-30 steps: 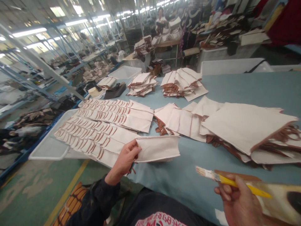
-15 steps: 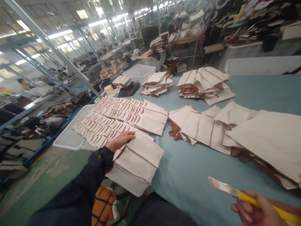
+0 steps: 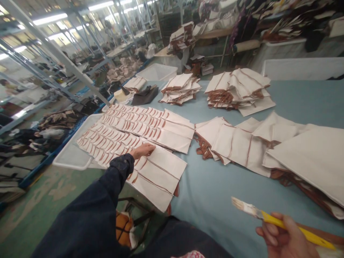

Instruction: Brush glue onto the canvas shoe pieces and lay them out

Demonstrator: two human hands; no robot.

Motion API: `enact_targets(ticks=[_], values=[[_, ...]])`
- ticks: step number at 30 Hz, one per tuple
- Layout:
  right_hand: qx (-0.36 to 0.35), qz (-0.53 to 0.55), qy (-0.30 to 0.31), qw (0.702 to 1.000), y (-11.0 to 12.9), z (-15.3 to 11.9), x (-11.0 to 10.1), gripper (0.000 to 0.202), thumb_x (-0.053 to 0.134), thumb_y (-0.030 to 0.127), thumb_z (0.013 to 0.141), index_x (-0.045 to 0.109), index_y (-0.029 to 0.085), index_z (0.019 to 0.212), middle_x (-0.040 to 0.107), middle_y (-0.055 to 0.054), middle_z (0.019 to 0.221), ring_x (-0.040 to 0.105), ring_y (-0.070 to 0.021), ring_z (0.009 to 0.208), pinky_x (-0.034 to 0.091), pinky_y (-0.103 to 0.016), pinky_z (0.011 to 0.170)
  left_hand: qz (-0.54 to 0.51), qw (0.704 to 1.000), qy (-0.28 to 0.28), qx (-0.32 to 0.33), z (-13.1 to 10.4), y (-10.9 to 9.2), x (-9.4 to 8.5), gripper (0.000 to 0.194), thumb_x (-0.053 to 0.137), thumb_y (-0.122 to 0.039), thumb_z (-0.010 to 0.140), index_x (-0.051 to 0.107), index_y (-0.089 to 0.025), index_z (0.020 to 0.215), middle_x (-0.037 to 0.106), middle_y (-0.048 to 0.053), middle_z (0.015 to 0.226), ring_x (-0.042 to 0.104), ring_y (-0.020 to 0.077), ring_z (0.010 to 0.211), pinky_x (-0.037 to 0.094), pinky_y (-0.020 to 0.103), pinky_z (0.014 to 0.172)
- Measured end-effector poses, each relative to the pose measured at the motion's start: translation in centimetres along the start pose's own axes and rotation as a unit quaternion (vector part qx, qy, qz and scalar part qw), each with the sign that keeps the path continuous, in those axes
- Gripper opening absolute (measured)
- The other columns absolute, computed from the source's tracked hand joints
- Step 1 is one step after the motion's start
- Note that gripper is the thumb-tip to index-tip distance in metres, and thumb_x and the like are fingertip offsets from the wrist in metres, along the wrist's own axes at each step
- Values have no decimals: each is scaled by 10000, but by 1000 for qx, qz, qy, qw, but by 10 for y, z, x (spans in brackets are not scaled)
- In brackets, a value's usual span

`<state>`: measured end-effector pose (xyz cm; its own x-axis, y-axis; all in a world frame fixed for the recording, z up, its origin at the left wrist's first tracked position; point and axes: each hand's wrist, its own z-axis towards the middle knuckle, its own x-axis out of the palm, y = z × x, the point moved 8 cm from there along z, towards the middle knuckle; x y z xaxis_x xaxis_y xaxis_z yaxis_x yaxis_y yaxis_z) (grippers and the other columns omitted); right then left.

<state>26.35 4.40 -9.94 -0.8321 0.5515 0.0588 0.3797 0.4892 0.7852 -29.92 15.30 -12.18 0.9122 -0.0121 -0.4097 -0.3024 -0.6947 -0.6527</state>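
Note:
My left hand (image 3: 144, 151), fingers closed, grips the far edge of a cream fabric panel (image 3: 161, 170) with brown curved edging and dark seam lines. The panel lies on top of the near rows of overlapping cream panels (image 3: 115, 138), its near corner at the table's edge. My right hand (image 3: 285, 233) is wrapped round the yellow handle of a paintbrush (image 3: 248, 208). Its pale bristles point left above the blue-green table (image 3: 204, 193).
Loose cream panels with brown straps (image 3: 242, 147) spread over the right side. Stacked panels (image 3: 236, 87) and a smaller stack (image 3: 180, 87) stand farther back. A dark folded cloth (image 3: 145, 95) lies near a white bin (image 3: 158, 71). Another white tub (image 3: 72, 150) sits under the rows' left end.
The panel in my left hand has moved slightly away from me and now lies lined up over the near rows. My right hand and the brush have shifted slightly left in view.

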Motion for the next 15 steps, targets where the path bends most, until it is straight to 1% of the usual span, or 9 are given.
enact_targets(ticks=[3,5,7,8,10,11,12,13,15], values=[[8,1,-6,1000,0,2,3,400,800,528,664,595,234,841,404,125,503,386,-94,435,520,-270,496,4,1000,-27,10,-14,-7,-27,364,754,-434,1025,734,-143,1243,759,122,1270,746,257,1079,642,430,921],[8,5,-11,1000,-1,6,1,403,808,524,653,590,235,829,400,126,508,379,-91,434,515,-261,486,-1,998,-54,26,-31,-12,-44,459,825,-540,924,778,-129,1122,803,145,1216,754,268,1054,614,361,855],[5,8,-7,1000,-3,11,-2,429,827,543,650,591,235,831,392,132,510,381,-91,435,521,-262,488,-11,996,-75,42,-50,-17,-52,584,886,-639,780,797,-141,1071,823,164,1222,756,306,1091,588,324,809],[3,10,-4,1000,-3,13,-4,448,839,558,649,595,233,837,398,133,512,386,-92,436,525,-267,491,-18,995,-81,47,-57,-19,-51,627,901,-672,722,798,-152,1058,828,167,1222,755,325,1112,584,323,800],[-2,16,9,1000,-5,16,-5,494,852,606,666,615,223,870,426,130,520,397,-95,437,530,-279,497,-28,995,-84,50,-67,-24,-38,672,937,-691,625,801,-166,1021,841,174,1179,761,354,1104,583,334,780],[-5,22,18,1000,-5,17,-5,514,844,638,697,624,217,894,443,126,526,400,-97,433,519,-278,488,-35,995,-75,54,-67,-28,-26,683,944,-698,607,805,-173,1021,847,175,1162,766,359,1091,587,346,787],[-6,24,39,999,-6,19,-3,526,833,663,742,632,210,920,451,123,530,418,-102,440,521,-280,495,-46,995,-61,60,-65,-34,-9,686,947,-701,604,808,-178,1026,852,173,1152,773,357,1078,594,355,799],[-18,33,33,999,-5,21,-6,535,820,679,767,638,206,937,463,121,534,413,-99,436,512,-272,489,-65,995,-39,66,-60,-41,12,687,951,-693,611,809,-184,1050,855,168,1150,779,350,1075,598,356,807],[-34,46,23,998,-5,25,-12,539,813,690,793,644,203,950,483,118,538,418,-97,427,507,-266,484,-145,987,27,58,-45,-57,65,689,992,-619,617,798,-171,1103,850,177,1180,782,349,1096,603,355,826]])
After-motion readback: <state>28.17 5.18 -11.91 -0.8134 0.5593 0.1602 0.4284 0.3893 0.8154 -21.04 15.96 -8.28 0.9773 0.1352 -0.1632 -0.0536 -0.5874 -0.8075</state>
